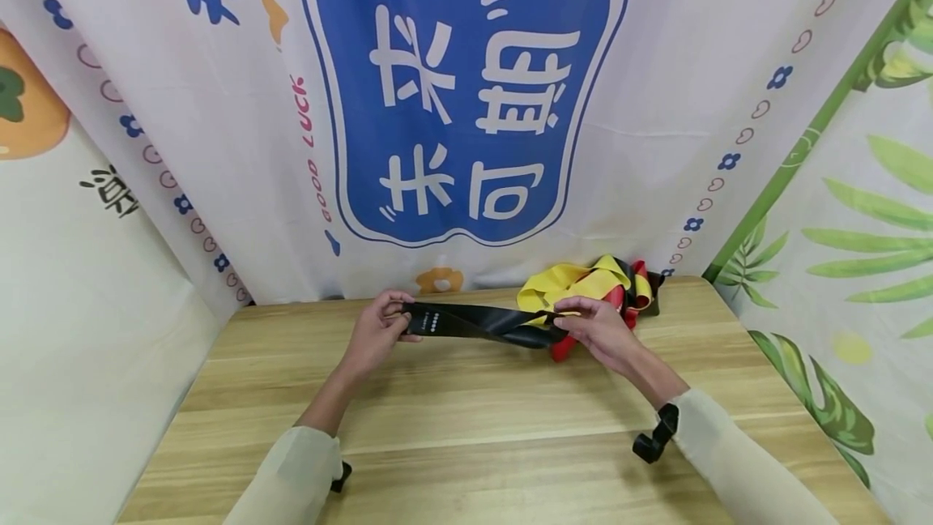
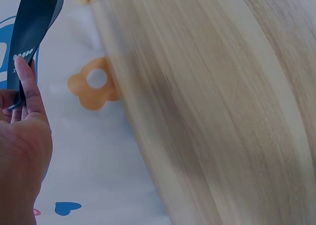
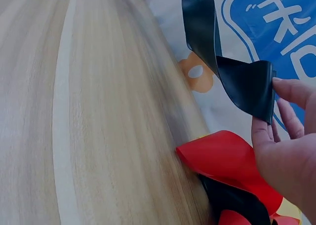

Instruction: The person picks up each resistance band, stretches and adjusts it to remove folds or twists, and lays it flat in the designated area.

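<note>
A black resistance band loop (image 1: 474, 322), with small white print near its left end, is stretched between both hands above the table's far side. My left hand (image 1: 379, 326) pinches its left end between thumb and fingers. At the other end, my right hand (image 1: 594, 330) pinches the band, which twists in the middle as the right wrist view shows. Behind and below the right hand lies a heap of yellow bands (image 1: 561, 282), with red bands (image 3: 227, 161) and black ones tangled in it.
The wooden table (image 1: 466, 444) runs up to a printed white cloth (image 1: 670, 104) hanging behind it. A leaf-patterned cloth (image 1: 860, 266) hangs on the right, and a pale cloth (image 1: 87, 306) on the left. A black strap (image 1: 656, 434) sits on the right wrist.
</note>
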Demonstrator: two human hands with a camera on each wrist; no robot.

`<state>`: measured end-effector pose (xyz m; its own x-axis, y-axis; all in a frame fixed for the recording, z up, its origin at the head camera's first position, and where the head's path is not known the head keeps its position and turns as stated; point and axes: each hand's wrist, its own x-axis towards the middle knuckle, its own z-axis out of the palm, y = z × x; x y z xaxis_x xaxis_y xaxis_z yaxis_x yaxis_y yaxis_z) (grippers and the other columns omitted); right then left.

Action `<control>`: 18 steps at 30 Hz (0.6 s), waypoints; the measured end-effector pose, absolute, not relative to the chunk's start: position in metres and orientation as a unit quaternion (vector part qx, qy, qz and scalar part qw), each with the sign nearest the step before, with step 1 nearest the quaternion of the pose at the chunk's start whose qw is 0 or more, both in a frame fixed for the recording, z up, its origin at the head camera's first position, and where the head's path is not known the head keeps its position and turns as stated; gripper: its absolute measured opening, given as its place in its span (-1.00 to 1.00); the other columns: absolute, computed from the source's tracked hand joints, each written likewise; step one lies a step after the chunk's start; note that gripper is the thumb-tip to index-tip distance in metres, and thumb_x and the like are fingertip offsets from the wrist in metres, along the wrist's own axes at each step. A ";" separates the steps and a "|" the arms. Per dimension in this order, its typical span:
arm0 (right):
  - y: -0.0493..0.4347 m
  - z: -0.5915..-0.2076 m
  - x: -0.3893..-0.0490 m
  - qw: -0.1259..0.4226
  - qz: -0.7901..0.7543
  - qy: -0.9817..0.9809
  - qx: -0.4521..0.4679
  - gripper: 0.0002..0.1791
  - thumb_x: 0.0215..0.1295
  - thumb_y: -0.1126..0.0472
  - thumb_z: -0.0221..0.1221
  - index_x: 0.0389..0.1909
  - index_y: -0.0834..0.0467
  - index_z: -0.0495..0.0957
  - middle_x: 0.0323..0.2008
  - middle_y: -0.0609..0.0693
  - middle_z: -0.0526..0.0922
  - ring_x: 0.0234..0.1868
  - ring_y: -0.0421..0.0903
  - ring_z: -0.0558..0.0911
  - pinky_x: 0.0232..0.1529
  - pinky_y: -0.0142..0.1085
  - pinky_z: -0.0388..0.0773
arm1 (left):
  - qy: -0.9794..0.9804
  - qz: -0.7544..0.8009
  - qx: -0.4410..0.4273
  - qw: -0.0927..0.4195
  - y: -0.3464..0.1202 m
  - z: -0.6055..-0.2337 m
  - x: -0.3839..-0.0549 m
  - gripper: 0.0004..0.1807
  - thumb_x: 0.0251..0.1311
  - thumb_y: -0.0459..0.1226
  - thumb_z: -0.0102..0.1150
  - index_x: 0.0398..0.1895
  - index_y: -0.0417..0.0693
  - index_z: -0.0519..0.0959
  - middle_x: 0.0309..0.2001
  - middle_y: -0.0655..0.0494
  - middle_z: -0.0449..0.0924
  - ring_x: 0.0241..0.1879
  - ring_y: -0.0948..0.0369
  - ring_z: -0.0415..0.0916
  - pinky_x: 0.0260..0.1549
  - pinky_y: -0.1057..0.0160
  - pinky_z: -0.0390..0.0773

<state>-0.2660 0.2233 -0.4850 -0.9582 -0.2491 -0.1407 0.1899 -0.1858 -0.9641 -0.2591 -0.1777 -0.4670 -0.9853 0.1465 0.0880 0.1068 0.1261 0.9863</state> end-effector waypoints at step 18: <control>0.217 -0.486 -0.266 0.088 -0.703 0.706 -0.017 -0.69 0.29 0.40 0.43 0.02 0.35 0.66 -0.17 -0.01 0.74 -0.18 -0.21 0.73 -0.16 -0.41 0.70 | 0.748 0.658 0.088 -0.001 -0.185 -0.470 -0.257 -0.71 0.48 -0.57 -0.01 0.19 -0.33 0.47 0.17 -0.39 0.59 0.02 -0.15 0.71 -0.14 -0.11 0.76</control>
